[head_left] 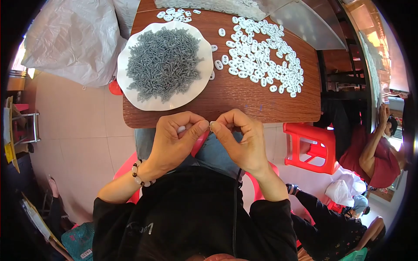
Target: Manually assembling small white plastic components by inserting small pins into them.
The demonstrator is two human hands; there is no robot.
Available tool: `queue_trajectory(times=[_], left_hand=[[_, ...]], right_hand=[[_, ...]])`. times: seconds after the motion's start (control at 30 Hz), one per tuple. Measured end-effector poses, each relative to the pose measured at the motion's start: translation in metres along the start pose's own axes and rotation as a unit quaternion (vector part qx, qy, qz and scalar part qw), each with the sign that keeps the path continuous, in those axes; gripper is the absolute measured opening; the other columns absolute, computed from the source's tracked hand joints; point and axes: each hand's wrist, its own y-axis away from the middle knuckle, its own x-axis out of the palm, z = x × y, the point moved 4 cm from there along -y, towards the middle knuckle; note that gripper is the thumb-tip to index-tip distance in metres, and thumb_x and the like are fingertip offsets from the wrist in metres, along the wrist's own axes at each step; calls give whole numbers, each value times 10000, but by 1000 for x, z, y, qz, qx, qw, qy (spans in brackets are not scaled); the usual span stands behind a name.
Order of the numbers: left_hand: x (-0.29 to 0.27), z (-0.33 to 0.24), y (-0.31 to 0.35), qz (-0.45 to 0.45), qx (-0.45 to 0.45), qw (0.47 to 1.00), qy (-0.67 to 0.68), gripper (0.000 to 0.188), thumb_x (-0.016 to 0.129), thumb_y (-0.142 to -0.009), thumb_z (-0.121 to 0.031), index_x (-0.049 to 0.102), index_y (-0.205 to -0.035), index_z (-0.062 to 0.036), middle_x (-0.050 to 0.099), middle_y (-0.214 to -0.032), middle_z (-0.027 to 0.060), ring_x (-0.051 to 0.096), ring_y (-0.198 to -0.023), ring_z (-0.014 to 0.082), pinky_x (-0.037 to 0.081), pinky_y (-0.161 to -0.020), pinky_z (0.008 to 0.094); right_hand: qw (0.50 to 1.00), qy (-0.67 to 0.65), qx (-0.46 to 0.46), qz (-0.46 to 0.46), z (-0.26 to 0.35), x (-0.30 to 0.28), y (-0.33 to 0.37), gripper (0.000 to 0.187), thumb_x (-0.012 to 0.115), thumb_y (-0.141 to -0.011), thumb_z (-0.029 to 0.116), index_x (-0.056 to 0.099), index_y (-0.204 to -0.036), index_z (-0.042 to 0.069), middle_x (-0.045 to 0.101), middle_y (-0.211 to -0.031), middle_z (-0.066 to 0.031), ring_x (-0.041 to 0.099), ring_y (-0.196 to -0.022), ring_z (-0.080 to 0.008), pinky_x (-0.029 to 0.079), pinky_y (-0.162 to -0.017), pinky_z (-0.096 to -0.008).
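We see both hands at 12 o'clock from the black shirt, just off the table's near edge. Left hand: fingers curled around 1 white piece, thumb and forefinger pinched narrow. Right hand: narrow pinch too, seemingly on a small pale bit, but fingers cover most of it. Fingertips nearly meet.

At 11 o'clock we have the scalloped white plate, heaped with grey spring-like pieces; white ovals, many showing 2 dark spots, spread loose at 1 o'clock. 1 smaller white cluster sits beyond the plate.

Progress: we judge this mid-work, 1 piece in hand, lots of grey left. Done versus undone ovals: we can't separate them.
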Motion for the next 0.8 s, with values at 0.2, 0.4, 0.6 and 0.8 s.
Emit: queue_trajectory(times=[0.2,0.4,0.6,0.8], left_hand=[[-1,1,-5,-22,72,989,-130,167,594,-905,-122,672,-871,22,613,-705,-11,489,-660,33,376,-553,208],[-6,9,-2,-9,1,993,-118,184,603,-919,-159,648,-858,8,586,-743,-36,463,-691,36,349,-591,197],[-1,17,-5,-23,8,997,-71,187,595,-931,-164,638,-845,-4,524,-699,-63,391,-637,7,263,-547,179],[1,9,1,-51,1,993,-105,179,601,-929,-169,655,-870,-8,493,-640,-76,374,-576,7,253,-499,191]], right_hand=[[1000,23,-2,-14,-4,0,-2,79,638,-874,57,611,-845,-11,624,-723,-26,582,-713,-77,470,-632,-238],[999,18,-38,-34,-5,-2,-5,109,646,-836,78,599,-834,-20,633,-715,-95,619,-647,-163,474,-573,-288],[994,0,-84,-68,-8,-7,-3,120,653,-813,73,580,-785,-19,635,-685,-123,633,-599,-194,474,-535,-300],[997,-17,-71,-13,-5,-3,-3,126,648,-828,77,587,-811,-31,656,-720,-113,626,-628,-160,487,-566,-280]])
